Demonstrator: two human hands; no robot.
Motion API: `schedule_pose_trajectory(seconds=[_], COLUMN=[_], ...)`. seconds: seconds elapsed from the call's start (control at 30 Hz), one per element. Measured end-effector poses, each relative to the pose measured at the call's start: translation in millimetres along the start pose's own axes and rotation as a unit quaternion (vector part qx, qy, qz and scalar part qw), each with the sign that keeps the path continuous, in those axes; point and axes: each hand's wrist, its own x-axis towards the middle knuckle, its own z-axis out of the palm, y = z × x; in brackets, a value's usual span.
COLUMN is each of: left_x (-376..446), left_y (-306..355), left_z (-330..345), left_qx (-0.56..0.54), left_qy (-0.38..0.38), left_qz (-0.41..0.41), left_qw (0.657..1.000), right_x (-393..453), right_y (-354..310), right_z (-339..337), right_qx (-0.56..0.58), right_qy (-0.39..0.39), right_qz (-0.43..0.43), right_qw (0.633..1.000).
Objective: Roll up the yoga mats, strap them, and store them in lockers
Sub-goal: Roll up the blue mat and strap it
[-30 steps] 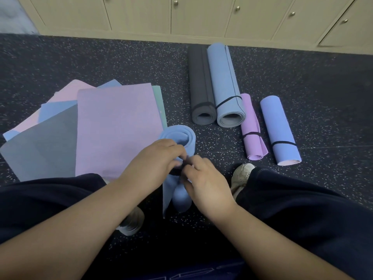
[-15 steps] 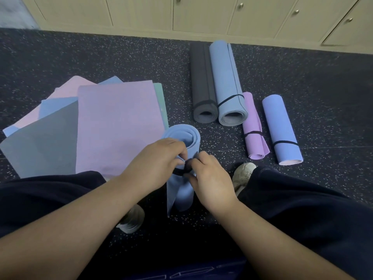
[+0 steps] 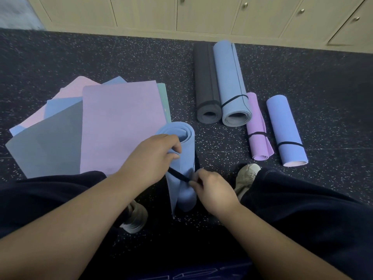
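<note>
Four rolls [image 3: 236, 85] lay strapped by the lockers [image 3: 203, 13]; flat mats [image 3: 119, 124] waited. My left hand [image 3: 155, 156] gripped the blue roll [image 3: 181, 174]; my right hand [image 3: 214, 188] pinched its strap [image 3: 178, 175].

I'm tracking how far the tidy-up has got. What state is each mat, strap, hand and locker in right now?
Light blue mat: rolled, upright, strap not yet fastened.
Black strap: stretched across the roll.
Left hand: grips the roll.
Right hand: pinches the strap.
Four rolled mats: on the floor, strapped.
Flat mats: unrolled, stacked.
Lockers: doors closed.
</note>
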Motion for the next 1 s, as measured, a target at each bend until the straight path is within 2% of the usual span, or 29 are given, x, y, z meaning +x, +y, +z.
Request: schedule_pose_trajectory(seconds=[0.07, 0.17, 0.3, 0.5, 0.63, 0.77, 1.0], left_x=[-1, -2, -3, -3, -3, 1, -3], left_y=[-1, 1, 7, 5, 2, 7, 22], left_z=[-1, -1, 1, 3, 5, -3, -13], left_qx=[-0.004, -0.006, -0.014, -0.037, -0.028, -0.022, -0.022], left_qy=[-0.007, -0.025, -0.055, -0.103, -0.041, 0.056, 0.083], left_qz=[0.002, 0.018, 0.053, 0.13, 0.109, 0.059, -0.005], left_qw=[1.0, 0.999, 0.997, 0.985, 0.993, 0.996, 0.996], right_x=[7, 14, 19, 32, 26, 19, -13], right_y=[7, 7, 7, 18, 19, 4, -22], right_z=[0, -5, -13, -25, -18, -25, -44], right_qx=[-0.001, -0.018, -0.127, -0.118, -0.117, -0.113, -0.153], right_qy=[0.013, 0.017, 0.007, 0.013, -0.047, -0.014, -0.004], right_qz=[0.051, 0.079, 0.049, 0.068, 0.06, 0.052, 0.038], right_qw=[0.999, 0.997, 0.991, 0.991, 0.99, 0.992, 0.987])
